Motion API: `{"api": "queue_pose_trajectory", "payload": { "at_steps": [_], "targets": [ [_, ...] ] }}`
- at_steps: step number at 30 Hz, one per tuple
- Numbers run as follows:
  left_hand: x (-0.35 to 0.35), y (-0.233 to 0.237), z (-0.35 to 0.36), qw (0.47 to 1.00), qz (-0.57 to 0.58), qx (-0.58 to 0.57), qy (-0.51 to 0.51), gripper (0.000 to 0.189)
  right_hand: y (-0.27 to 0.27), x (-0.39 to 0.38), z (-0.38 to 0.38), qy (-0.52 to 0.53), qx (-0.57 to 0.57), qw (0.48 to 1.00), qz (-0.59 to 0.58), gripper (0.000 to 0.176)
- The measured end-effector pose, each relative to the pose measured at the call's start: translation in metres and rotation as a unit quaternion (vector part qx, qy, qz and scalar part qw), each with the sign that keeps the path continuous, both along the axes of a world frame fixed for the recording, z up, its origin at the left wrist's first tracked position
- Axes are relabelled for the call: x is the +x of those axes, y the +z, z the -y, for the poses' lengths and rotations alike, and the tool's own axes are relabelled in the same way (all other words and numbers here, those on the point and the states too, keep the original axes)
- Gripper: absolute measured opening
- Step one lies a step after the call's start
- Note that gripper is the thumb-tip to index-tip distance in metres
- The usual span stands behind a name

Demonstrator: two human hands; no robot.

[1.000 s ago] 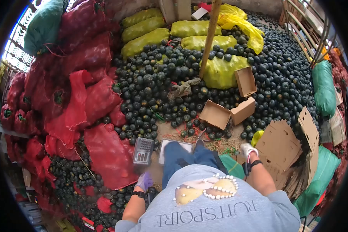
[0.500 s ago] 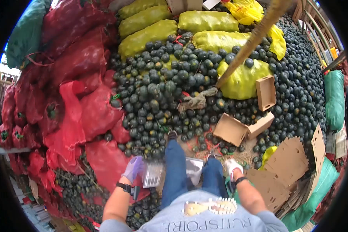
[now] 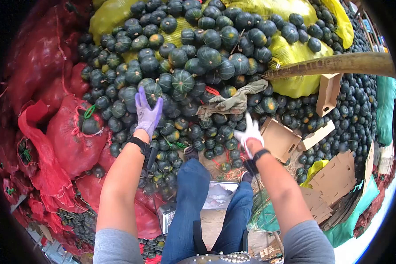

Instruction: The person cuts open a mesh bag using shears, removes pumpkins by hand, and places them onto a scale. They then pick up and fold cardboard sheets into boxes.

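My left hand (image 3: 148, 113), in a purple glove, reaches out over a heap of small dark green pumpkins (image 3: 183, 81). Its fingers are spread, with the tips right at a striped pumpkin (image 3: 150, 90), and nothing is in its grasp. Lower and to the right, my right hand (image 3: 251, 135) wears a white glove. Its fingers are stretched out just below a crumpled grey-green cloth (image 3: 233, 100) and left of an open cardboard tray (image 3: 279, 140). Between my legs lies a scale with a metal plate (image 3: 220, 192); a grey box with keys (image 3: 166, 215) sits beside my left leg.
Filled red mesh sacks (image 3: 77, 141) are piled on the left. Yellow sacks (image 3: 290, 75) lie among the pumpkins at the back. A wooden pole (image 3: 334, 65) juts in from the right. Flattened cardboard (image 3: 330, 176) and a green sack (image 3: 354, 226) lie at lower right.
Both hands have moved forward from beside my legs, out over the pumpkins, and their fingers have spread. My view has tipped and come closer to the heap.
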State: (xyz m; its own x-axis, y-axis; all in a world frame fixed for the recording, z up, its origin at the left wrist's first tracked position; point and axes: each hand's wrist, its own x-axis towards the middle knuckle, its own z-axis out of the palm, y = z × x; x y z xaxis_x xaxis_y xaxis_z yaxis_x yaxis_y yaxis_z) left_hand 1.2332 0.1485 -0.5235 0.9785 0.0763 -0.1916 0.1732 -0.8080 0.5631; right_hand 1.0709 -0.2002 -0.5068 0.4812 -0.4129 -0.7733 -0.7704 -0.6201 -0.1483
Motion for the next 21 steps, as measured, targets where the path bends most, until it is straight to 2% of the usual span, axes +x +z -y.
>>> {"api": "queue_pose_trajectory", "payload": {
  "at_steps": [1,4,5,6,7,8,9,10,11,12,13,14,15,17,19,21],
  "targets": [
    [0.004,-0.023,-0.004,0.996,0.085,0.004,-0.029,0.094,-0.017,0.02,0.002,-0.001,-0.013,0.998,0.055,0.101],
    [0.019,0.001,0.004,1.0,-0.011,0.02,0.014,0.099,-0.04,0.082,0.003,0.014,-0.022,0.997,0.066,0.102],
    [0.021,-0.003,0.002,1.0,-0.011,0.024,0.017,0.099,-0.045,0.096,0.001,0.033,-0.019,0.998,0.059,0.102],
    [0.019,-0.008,-0.001,0.999,0.009,0.025,0.034,0.099,-0.049,0.103,-0.007,0.057,-0.053,0.996,0.034,0.088],
    [0.015,-0.012,-0.004,0.998,0.027,0.027,0.051,0.099,-0.072,0.1,-0.003,0.014,-0.022,0.998,0.058,0.08],
    [0.009,-0.017,-0.007,0.997,0.047,-0.004,0.055,0.093,-0.144,0.073,0.016,-0.046,0.045,0.996,0.068,0.069],
    [0.001,-0.015,-0.004,0.997,0.034,0.029,0.061,0.085,-0.146,0.058,0.015,-0.035,0.066,0.996,0.055,0.061],
    [-0.009,-0.007,-0.003,0.98,-0.077,-0.135,0.128,0.08,-0.148,0.044,0.013,-0.025,0.087,0.995,0.041,0.053],
    [-0.018,0.004,-0.001,0.918,-0.178,-0.297,0.192,0.075,-0.087,0.021,0.0,0.058,0.059,0.997,0.01,0.048],
    [-0.026,0.022,0.001,0.867,-0.204,-0.396,0.222,0.068,-0.074,-0.011,-0.003,-0.046,0.078,0.995,0.044,0.045],
    [-0.039,0.041,0.003,0.804,-0.225,-0.49,0.251,0.061,-0.139,-0.082,0.021,-0.168,0.204,0.961,0.083,0.042],
    [-0.054,0.058,0.004,0.798,-0.209,-0.508,0.246,0.048,-0.105,-0.11,0.02,-0.288,0.217,0.931,0.059,0.049],
    [-0.065,0.085,0.007,0.768,-0.199,-0.563,0.23,0.051,-0.062,-0.122,0.023,-0.189,0.128,0.973,-0.002,0.045],
    [-0.086,0.141,0.011,0.68,-0.19,-0.667,0.237,0.052,-0.038,-0.184,0.057,-0.285,0.196,0.938,0.037,0.038],
    [-0.11,0.189,0.015,0.665,-0.172,-0.684,0.247,0.051,-0.04,-0.256,0.106,-0.277,0.225,0.932,0.055,0.033],
    [-0.136,0.237,0.02,0.651,-0.146,-0.702,0.251,0.05,0.014,-0.269,0.125,-0.257,0.207,0.943,0.04,0.033]
  ]
}}
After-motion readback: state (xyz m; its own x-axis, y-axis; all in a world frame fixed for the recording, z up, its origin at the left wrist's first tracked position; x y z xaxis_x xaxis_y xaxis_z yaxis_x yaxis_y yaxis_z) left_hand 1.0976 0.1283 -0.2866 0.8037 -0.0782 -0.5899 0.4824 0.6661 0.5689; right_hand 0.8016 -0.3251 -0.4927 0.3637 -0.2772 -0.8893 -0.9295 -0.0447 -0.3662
